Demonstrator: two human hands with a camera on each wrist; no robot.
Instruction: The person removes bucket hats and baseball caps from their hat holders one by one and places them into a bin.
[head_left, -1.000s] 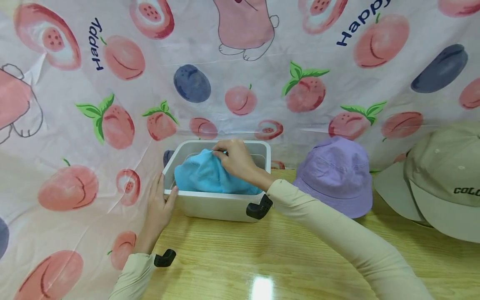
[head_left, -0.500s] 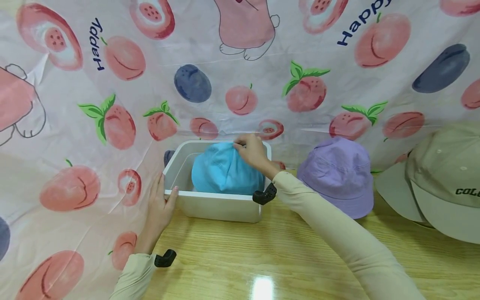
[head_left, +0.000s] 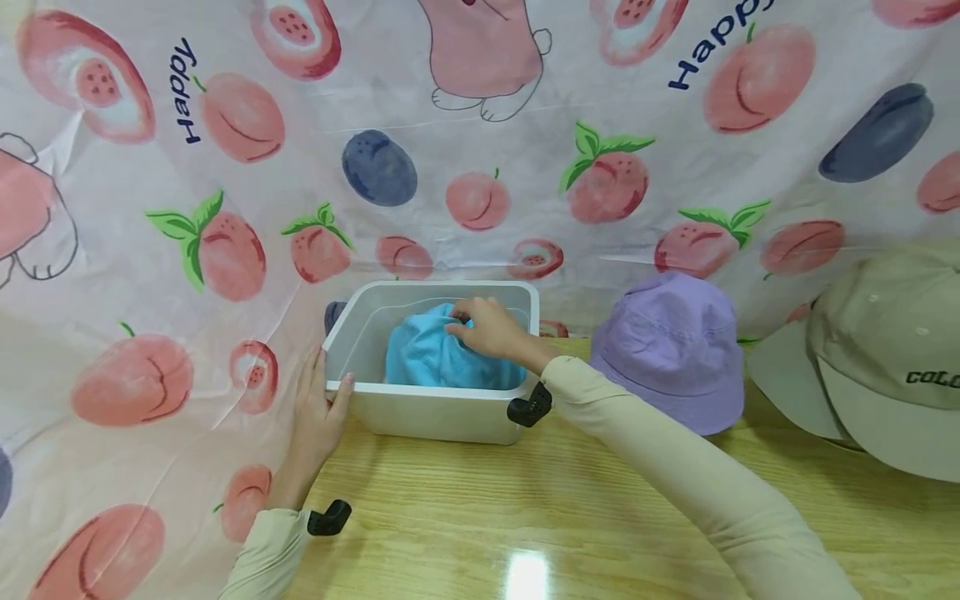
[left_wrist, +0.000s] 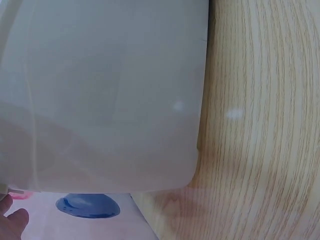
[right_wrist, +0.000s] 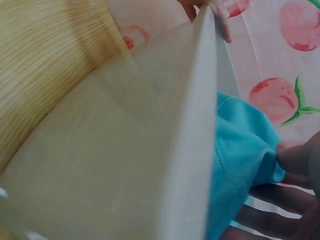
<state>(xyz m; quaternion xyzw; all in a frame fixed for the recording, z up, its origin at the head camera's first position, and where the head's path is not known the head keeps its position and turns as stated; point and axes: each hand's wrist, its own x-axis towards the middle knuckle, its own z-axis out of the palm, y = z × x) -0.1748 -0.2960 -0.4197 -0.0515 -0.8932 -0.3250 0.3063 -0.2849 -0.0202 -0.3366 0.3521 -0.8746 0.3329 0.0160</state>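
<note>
A light blue cap point(head_left: 427, 350) lies crumpled inside a white plastic bin point(head_left: 442, 414), toward its right side. My right hand point(head_left: 491, 327) reaches over the bin's right side and pinches the top of the cap. In the right wrist view the cap's fabric point(right_wrist: 245, 145) rises to a peak between the thumb point(right_wrist: 295, 159) and the fingers. At the bin's front left corner, my left hand point(head_left: 318, 421) holds the rim, thumb over the front edge and fingers along the left wall. Only its fingertips point(left_wrist: 15, 222) show in the left wrist view.
A purple bucket hat point(head_left: 671, 354) sits right of the bin on the wooden table point(head_left: 450, 508). Beyond it stand beige caps point(head_left: 885, 350), one partly out of frame. A dark item point(head_left: 334, 315) peeks out behind the bin's left side. A fruit-print cloth point(head_left: 480, 150) hangs behind.
The right hand shifted the blue cap rightward and raised it, then lowered it deeper into the bin and slightly left. The left hand stayed at the bin's corner.
</note>
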